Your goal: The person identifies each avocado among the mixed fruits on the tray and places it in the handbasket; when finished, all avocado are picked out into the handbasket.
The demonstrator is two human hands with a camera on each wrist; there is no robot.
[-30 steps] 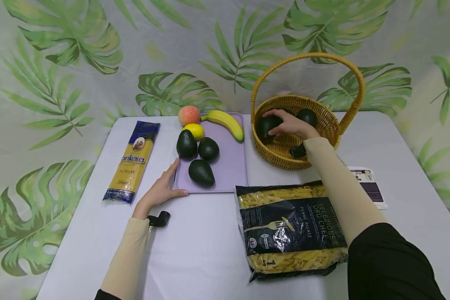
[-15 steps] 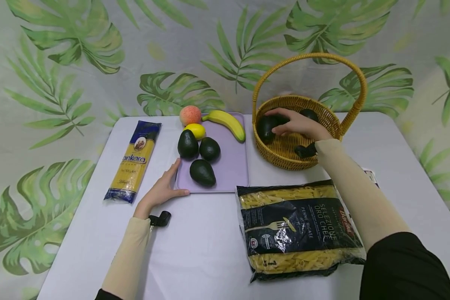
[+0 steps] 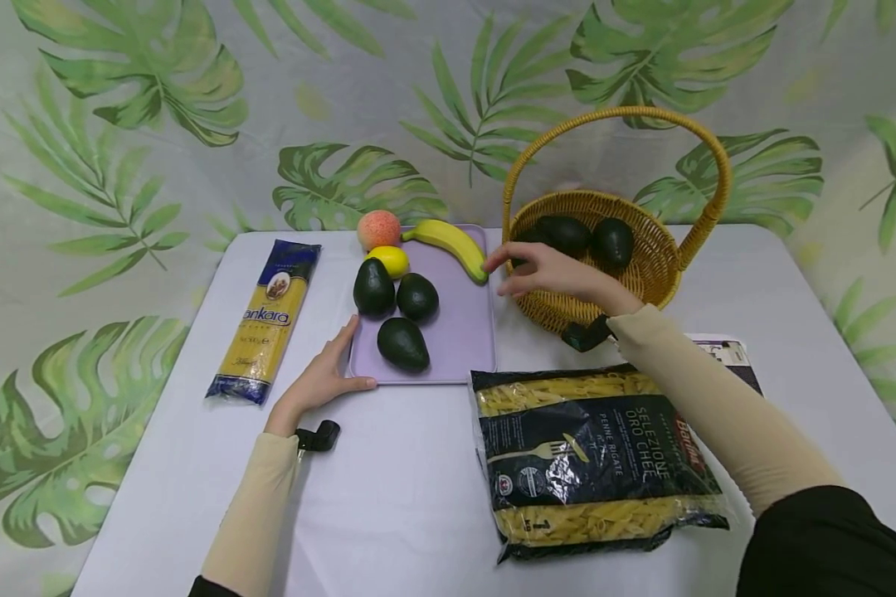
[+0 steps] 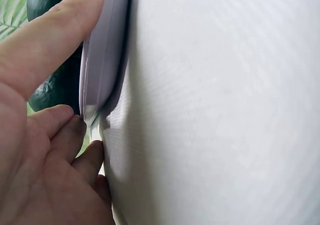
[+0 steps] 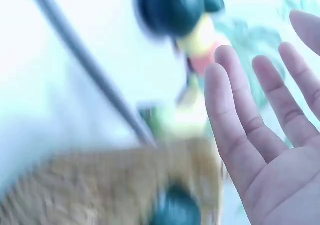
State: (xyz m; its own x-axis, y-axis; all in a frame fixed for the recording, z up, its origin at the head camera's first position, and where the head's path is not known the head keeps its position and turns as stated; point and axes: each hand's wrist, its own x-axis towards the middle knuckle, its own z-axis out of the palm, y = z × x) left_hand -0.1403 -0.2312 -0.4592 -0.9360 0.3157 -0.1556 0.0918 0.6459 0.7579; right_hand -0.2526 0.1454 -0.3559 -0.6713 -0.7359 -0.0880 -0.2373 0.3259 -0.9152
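My left hand (image 3: 321,375) rests at the front left corner of a lilac tray (image 3: 459,332), thumb along its near edge and fingers along its left side. On the tray lie three avocados (image 3: 403,344), a yellow lemon (image 3: 390,262) and a banana (image 3: 451,245); a peach (image 3: 378,230) sits at the back left corner. My right hand (image 3: 556,272) hovers over the left rim of a wicker basket (image 3: 660,274), holding nothing. Its fingers are spread in the right wrist view. Inside the basket are dark avocados (image 3: 612,243), one partly hidden behind that hand.
A black bag of penne (image 3: 590,460) lies in front of the basket. At the left is a blue and yellow pasta packet (image 3: 265,323). A white and dark package (image 3: 732,356) lies partly under my right forearm. The basket's tall handle (image 3: 620,112) arches above it.
My right hand has let go of an avocado in the basket and moved left and out, over the rim toward the tray. The left hand has stayed at the tray corner.
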